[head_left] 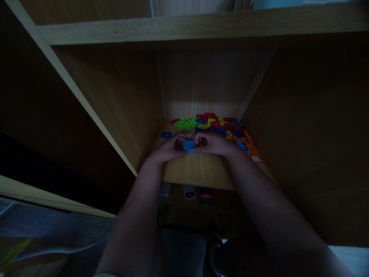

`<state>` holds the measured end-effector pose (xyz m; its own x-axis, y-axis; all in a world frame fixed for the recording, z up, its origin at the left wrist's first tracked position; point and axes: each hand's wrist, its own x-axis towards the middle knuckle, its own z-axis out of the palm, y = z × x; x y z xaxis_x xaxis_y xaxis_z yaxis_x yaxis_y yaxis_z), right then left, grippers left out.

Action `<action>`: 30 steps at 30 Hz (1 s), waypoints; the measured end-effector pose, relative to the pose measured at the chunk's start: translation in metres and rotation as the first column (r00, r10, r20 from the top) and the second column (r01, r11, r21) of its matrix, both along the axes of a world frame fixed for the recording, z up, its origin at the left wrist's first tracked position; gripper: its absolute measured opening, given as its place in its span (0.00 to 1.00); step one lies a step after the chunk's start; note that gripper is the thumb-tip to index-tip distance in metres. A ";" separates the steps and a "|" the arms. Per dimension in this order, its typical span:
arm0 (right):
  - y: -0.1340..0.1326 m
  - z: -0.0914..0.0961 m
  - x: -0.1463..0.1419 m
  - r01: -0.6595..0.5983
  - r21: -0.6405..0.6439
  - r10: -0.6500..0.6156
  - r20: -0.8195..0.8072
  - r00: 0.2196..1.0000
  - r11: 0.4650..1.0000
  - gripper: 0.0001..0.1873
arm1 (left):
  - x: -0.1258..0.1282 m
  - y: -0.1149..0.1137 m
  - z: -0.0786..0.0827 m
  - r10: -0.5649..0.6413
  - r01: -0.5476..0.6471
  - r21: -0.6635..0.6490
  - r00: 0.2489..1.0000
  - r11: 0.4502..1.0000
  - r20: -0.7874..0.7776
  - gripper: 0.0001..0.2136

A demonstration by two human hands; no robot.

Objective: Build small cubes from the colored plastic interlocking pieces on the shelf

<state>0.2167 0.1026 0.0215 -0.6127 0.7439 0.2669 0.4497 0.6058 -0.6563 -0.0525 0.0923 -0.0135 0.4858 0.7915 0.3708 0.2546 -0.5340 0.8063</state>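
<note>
My left hand [168, 148] and my right hand [213, 144] meet over a small wooden desk [196, 171] inside a dim wooden alcove. Both are pinched on a light blue toothed plastic piece [189, 146] held between them, just above the desk top. Behind the hands lies a pile of interlocking plastic pieces [213, 124] in green, yellow, red, blue and orange. A single blue piece [166, 134] lies apart, to the left of my left hand.
Wooden side walls close in on the left and right, with a shelf board [201, 25] overhead. Under the desk edge sit small devices [198, 193] with lit indicators. More orange pieces [253, 152] trail along the desk's right edge.
</note>
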 end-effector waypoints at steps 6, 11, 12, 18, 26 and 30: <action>0.000 0.001 0.000 -0.001 0.004 0.001 0.008 1.000 1.000 0.17 | 0.000 -0.001 0.002 -0.004 0.004 -0.018 1.000 1.000 0.010 0.33; -0.001 0.001 0.000 -0.002 -0.004 0.002 0.005 1.000 1.000 0.17 | 0.001 -0.003 0.004 -0.002 0.002 -0.009 1.000 1.000 0.009 0.31; -0.001 0.000 0.000 -0.003 -0.008 0.003 0.004 1.000 1.000 0.18 | 0.001 -0.003 0.003 -0.001 0.001 -0.005 1.000 1.000 0.008 0.31; -0.001 0.000 0.000 -0.001 0.010 0.001 0.008 1.000 1.000 0.21 | 0.001 -0.002 0.003 0.005 -0.005 0.002 1.000 1.000 0.018 0.31; 0.012 0.001 0.013 0.452 0.334 -0.459 -0.065 0.886 0.827 0.17 | 0.001 -0.002 0.000 0.011 -0.012 -0.017 1.000 1.000 -0.017 0.33; 0.024 -0.009 0.018 0.475 0.466 -0.518 -0.041 0.855 0.747 0.15 | 0.001 -0.004 0.001 0.007 -0.008 -0.032 0.999 0.999 -0.032 0.33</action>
